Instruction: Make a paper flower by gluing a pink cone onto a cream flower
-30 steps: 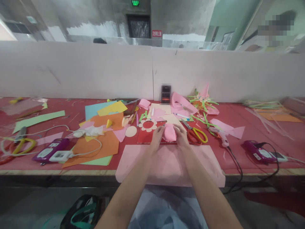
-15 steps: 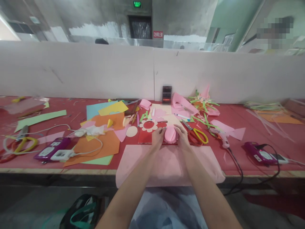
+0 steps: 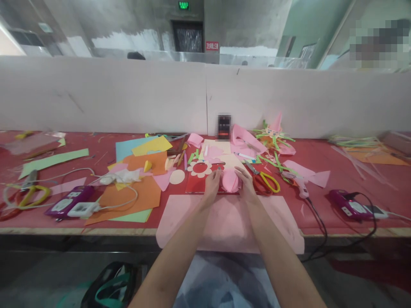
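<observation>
A long red tabletop [image 3: 324,205] runs across the view in front of a white partition, littered with coloured paper scraps. At its near edge lies a large pale pink sheet [image 3: 282,222], partly overhanging. Just beyond it sits a red card [image 3: 195,185] with a white-petalled flower cutout [image 3: 199,167] at its far end. The person's two bare forearms reach over the pink sheet. The left hand [image 3: 212,185] and right hand [image 3: 245,184] are close together, each closed on one side of a small rounded pink paper piece [image 3: 230,181], which rests on the right part of the red card. Yellow-handled scissors [image 3: 266,181] lie just right of the right hand. Doing this well probably means light, even pressure from both sides, so the thin, domed paper keeps its curve and does not crease.
</observation>
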`<state>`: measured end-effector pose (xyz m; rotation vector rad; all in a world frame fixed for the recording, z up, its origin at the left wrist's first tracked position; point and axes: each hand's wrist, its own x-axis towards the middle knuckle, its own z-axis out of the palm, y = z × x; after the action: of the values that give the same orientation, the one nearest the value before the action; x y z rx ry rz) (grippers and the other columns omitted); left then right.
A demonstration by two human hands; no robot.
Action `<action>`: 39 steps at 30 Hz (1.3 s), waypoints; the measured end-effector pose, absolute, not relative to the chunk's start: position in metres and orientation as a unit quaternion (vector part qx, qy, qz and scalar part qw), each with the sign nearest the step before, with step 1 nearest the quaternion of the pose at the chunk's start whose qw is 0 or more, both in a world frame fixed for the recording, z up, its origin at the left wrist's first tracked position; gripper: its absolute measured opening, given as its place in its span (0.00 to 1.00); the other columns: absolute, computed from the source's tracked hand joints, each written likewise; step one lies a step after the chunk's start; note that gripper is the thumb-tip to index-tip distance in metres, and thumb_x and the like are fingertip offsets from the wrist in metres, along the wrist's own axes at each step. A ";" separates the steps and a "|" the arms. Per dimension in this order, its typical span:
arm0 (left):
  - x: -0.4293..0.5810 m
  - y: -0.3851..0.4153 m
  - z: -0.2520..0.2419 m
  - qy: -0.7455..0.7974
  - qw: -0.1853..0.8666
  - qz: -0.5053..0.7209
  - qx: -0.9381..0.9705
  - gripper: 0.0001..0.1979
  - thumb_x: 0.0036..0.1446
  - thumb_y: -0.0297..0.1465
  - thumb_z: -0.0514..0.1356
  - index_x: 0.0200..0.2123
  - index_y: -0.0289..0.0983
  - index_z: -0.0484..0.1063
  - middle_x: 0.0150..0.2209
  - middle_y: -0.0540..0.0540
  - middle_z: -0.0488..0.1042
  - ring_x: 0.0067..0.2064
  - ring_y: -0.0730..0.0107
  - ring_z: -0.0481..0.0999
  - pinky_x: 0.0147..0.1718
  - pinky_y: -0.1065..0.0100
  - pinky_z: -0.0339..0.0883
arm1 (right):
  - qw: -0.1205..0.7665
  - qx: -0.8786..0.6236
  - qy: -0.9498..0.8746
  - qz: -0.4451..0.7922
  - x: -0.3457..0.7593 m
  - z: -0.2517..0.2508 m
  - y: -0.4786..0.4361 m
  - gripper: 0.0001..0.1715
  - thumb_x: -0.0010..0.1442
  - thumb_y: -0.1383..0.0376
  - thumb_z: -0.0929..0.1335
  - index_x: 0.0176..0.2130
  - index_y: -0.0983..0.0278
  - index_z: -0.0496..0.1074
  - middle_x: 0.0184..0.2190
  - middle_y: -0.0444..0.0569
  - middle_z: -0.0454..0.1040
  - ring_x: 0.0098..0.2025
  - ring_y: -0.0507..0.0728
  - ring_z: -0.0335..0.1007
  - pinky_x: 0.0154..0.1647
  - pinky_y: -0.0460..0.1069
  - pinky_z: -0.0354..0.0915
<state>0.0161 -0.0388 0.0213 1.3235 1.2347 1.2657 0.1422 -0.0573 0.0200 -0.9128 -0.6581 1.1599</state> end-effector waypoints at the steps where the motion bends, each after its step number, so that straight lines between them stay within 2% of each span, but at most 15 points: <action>1: 0.016 -0.040 0.023 0.491 0.450 0.510 0.544 0.19 0.52 0.45 0.53 0.24 0.34 0.68 0.24 0.49 0.68 0.26 0.74 0.63 0.26 0.72 0.56 | 0.689 -0.408 -0.297 0.519 0.142 0.021 -0.058 0.19 0.39 0.60 0.73 0.35 0.63 0.73 0.24 0.42 0.73 0.26 0.51 0.67 0.28 0.46 0.62; 6: 0.016 -0.041 0.027 0.468 0.430 0.495 0.592 0.16 0.50 0.42 0.55 0.21 0.35 0.67 0.21 0.51 0.66 0.25 0.74 0.61 0.26 0.72 0.54 | 0.697 -0.408 -0.316 0.498 0.142 0.021 -0.060 0.18 0.40 0.59 0.73 0.33 0.63 0.74 0.30 0.43 0.73 0.31 0.51 0.67 0.32 0.47 0.62; 10: 0.015 -0.038 0.027 0.484 0.418 0.501 0.584 0.14 0.48 0.39 0.56 0.20 0.36 0.68 0.21 0.51 0.67 0.25 0.73 0.62 0.27 0.72 0.55 | 0.689 -0.419 -0.318 0.499 0.141 0.019 -0.059 0.20 0.42 0.57 0.72 0.36 0.63 0.73 0.29 0.44 0.73 0.29 0.52 0.66 0.28 0.47 0.60; 16: 0.015 -0.034 0.020 0.475 0.416 0.501 0.592 0.15 0.48 0.42 0.56 0.22 0.36 0.70 0.22 0.50 0.69 0.27 0.72 0.64 0.27 0.72 0.56 | 0.666 -0.476 -0.357 0.450 0.139 0.027 -0.061 0.17 0.39 0.57 0.73 0.30 0.64 0.74 0.32 0.47 0.74 0.35 0.55 0.67 0.35 0.49 0.61; 23: 0.016 -0.031 0.018 0.449 0.469 0.490 0.582 0.12 0.45 0.40 0.58 0.24 0.36 0.72 0.24 0.50 0.71 0.28 0.72 0.67 0.28 0.71 0.59 | 0.650 -0.441 -0.351 0.509 0.140 0.020 -0.062 0.19 0.42 0.57 0.72 0.36 0.62 0.73 0.25 0.42 0.72 0.28 0.52 0.65 0.30 0.47 0.60; 27: 0.014 -0.032 0.022 0.450 0.488 0.503 0.554 0.12 0.45 0.39 0.59 0.26 0.35 0.72 0.27 0.48 0.73 0.30 0.70 0.69 0.30 0.70 0.61 | 0.674 -0.423 -0.344 0.499 0.138 0.020 -0.061 0.16 0.43 0.58 0.72 0.34 0.62 0.74 0.28 0.43 0.73 0.29 0.51 0.66 0.30 0.46 0.61; 31: 0.011 -0.031 0.022 0.453 0.481 0.530 0.531 0.12 0.46 0.39 0.60 0.27 0.35 0.73 0.29 0.47 0.74 0.31 0.69 0.70 0.32 0.69 0.62 | 0.682 -0.405 -0.328 0.513 0.138 0.020 -0.059 0.18 0.41 0.57 0.73 0.33 0.63 0.74 0.31 0.45 0.74 0.30 0.52 0.67 0.30 0.47 0.62; 36: 0.010 -0.029 0.018 0.442 0.492 0.554 0.506 0.13 0.46 0.39 0.60 0.29 0.35 0.73 0.30 0.47 0.74 0.31 0.71 0.69 0.32 0.70 0.62 | 0.674 -0.422 -0.331 0.509 0.140 0.012 -0.053 0.22 0.40 0.57 0.73 0.36 0.63 0.73 0.21 0.41 0.71 0.21 0.49 0.62 0.22 0.45 0.57; 39: 0.011 -0.031 0.018 0.440 0.507 0.550 0.497 0.12 0.45 0.39 0.61 0.26 0.35 0.72 0.27 0.49 0.72 0.30 0.72 0.68 0.30 0.71 0.61 | 0.685 -0.423 -0.320 0.500 0.141 0.010 -0.052 0.20 0.39 0.58 0.73 0.34 0.63 0.73 0.21 0.41 0.71 0.21 0.49 0.62 0.22 0.45 0.57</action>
<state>0.0110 -0.0306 0.0180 1.1977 1.0621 1.3263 0.1408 -0.0515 0.0104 -0.9479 -0.7167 1.1207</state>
